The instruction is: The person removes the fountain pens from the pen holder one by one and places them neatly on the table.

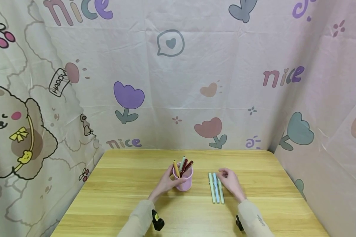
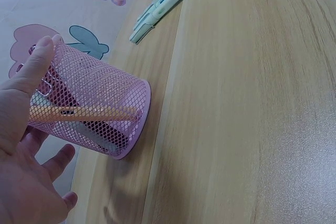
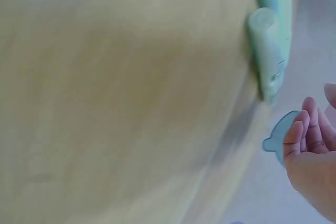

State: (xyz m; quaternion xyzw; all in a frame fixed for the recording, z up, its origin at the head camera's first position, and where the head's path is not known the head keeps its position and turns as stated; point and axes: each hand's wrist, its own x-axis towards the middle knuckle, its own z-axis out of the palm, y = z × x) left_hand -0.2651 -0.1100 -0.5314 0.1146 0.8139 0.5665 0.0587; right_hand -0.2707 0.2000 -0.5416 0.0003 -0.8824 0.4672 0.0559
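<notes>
At the far left, a cartoon animal (image 1: 16,138) with a yellow bag strap is printed on the pale fabric backdrop (image 1: 178,75), which also carries a purple tulip (image 1: 129,95) further in. The light wood-grain table (image 1: 118,184) stands before it. A beige left sleeve (image 1: 137,217) reaches in over the near edge, with a black wrist device (image 1: 158,221) beside it. The left hand (image 1: 165,181) grips the pink mesh pen holder (image 1: 184,186) near its rim, the thumb lying along the near side and at least some of the other fingers round the opposite side. The holder is upright left of the row of loose pens; in it lean an orange pen (image 1: 176,168), a pale green pen (image 1: 182,163) and dark red pens (image 1: 184,164).

To the right, three pens lie side by side on the table: a left light green pen (image 1: 212,188), a light blue pen (image 1: 216,188) and a right light green pen (image 1: 221,194). The right hand (image 1: 229,181) hovers by their far ends, fingers loosely bent and close together, thumb apart, holding nothing. The beige right sleeve (image 1: 253,217) comes last, with a second black device (image 1: 239,223) at its inner side.
</notes>
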